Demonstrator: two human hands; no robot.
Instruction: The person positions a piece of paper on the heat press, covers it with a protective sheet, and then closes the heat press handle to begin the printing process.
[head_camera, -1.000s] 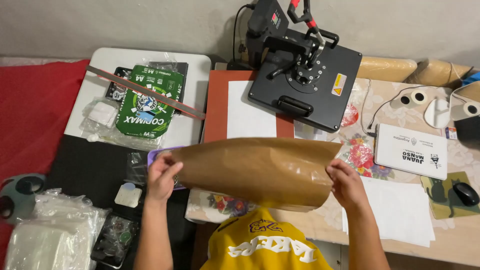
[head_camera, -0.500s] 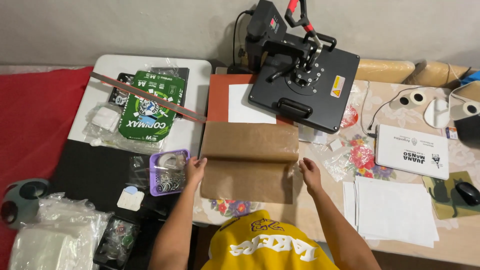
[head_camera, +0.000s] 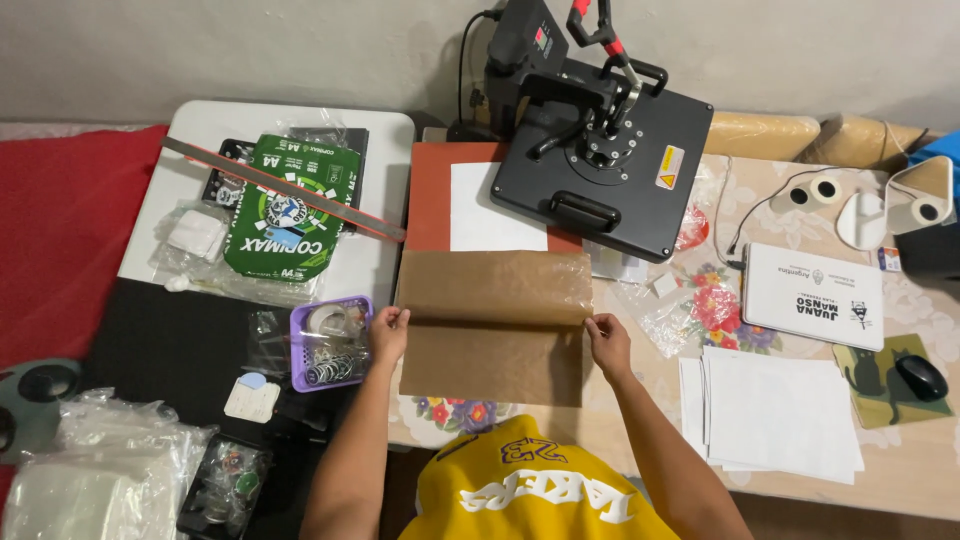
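Observation:
A brown sheet of baking-type paper lies folded over on the table in front of me, just below the red pad of the heat press. My left hand pinches its left edge at the fold. My right hand holds the right edge at the same height. A white sheet lies on the red pad. The black upper plate of the heat press is swung to the right, partly off the pad.
A purple basket of small parts stands left of my left hand. A green paper ream and a long ruler lie on the white side table. White sheets, a laptop, a mouse and tape rolls are at right.
The brown sheet, held up and curved in the air a second ago, has been lowered flat onto the table and folded. Both hands came down with it and closer together.

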